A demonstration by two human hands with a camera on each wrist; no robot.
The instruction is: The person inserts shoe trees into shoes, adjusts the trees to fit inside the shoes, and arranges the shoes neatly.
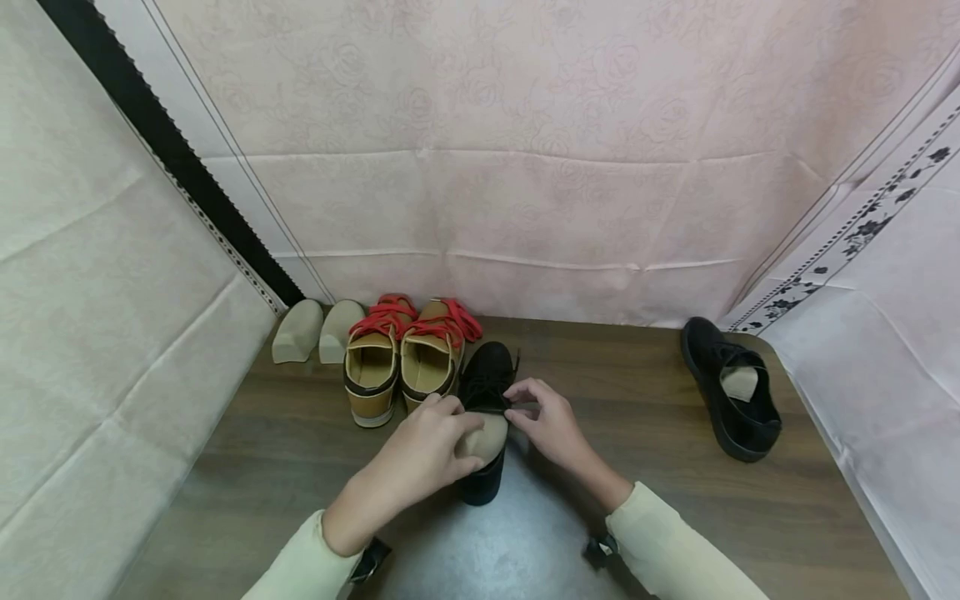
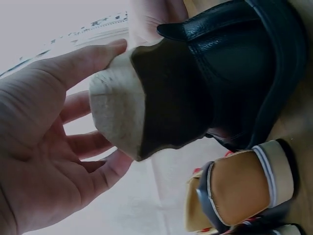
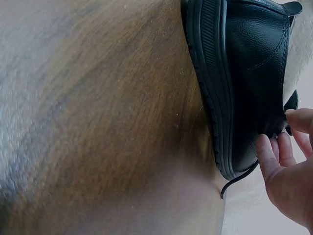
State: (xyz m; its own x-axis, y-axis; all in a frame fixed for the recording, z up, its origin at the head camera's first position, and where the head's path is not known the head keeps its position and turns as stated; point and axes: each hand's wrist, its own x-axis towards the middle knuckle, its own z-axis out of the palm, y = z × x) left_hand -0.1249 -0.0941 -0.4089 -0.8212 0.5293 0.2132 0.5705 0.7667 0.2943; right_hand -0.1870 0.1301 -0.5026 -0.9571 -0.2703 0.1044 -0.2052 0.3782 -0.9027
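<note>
A black lace-up shoe [image 1: 487,375] stands on the floor in front of me, its toe pointing away. In its opening sits a beige shoe tree [image 1: 483,442], tilted with its wide end up. My left hand [image 1: 420,446] grips that end between thumb and fingers; the left wrist view shows the shoe tree [image 2: 117,98] from behind, its other end hidden inside the shoe. My right hand [image 1: 551,425] pinches the shoe's upper edge near the laces. In the right wrist view, fingertips touch the black shoe [image 3: 254,58] beside the tongue, and a lace end hangs down.
Tan shoes [image 1: 371,367] with red laces stand close on the left. Beyond them, two more beige shoe trees [image 1: 297,333] lean by the wall. Far right lies another black shoe [image 1: 731,400] with a beige shoe tree inside. Pale cloth [image 1: 487,208] borders the floor at the back and sides.
</note>
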